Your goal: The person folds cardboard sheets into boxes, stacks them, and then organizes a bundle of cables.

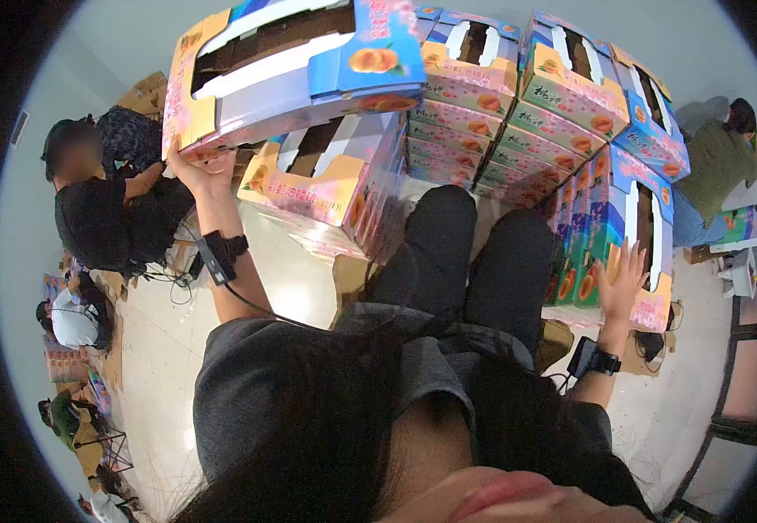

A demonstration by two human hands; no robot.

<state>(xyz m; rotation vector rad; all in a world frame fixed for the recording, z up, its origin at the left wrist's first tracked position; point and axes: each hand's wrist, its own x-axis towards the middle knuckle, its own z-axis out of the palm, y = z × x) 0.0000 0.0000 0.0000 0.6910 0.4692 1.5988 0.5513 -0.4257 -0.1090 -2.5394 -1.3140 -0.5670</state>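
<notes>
The left hand [197, 170] is lifted at the left of the scene, its fingers closed on the near lower corner of a raised carton [291, 70], a large printed fruit box in pink, yellow and blue with long cut-out slots across its top. The box is held up and tilted, above the level of the other boxes. Just beneath it sits an open carton [326, 183] of the same print, resting on others like it. The right hand [620, 281] is at the right, open with its fingers spread apart and its palm pressed flat against the side of an upright carton [648, 218], which stands on end in a row of similar boxes. It grips nothing. Each wrist carries a black strapped device [222, 248], and a thin cable runs from the left one down the forearm. Between the two hands the person's knees [474, 253] in dark trousers point toward the far side, where a stack of cartons [483, 105] rises in several layers. On the pale floor [169, 349] at the left a co-worker [100, 218] in dark clothes bends over. Far right, a person in a green top [718, 166] sits facing away.
</notes>
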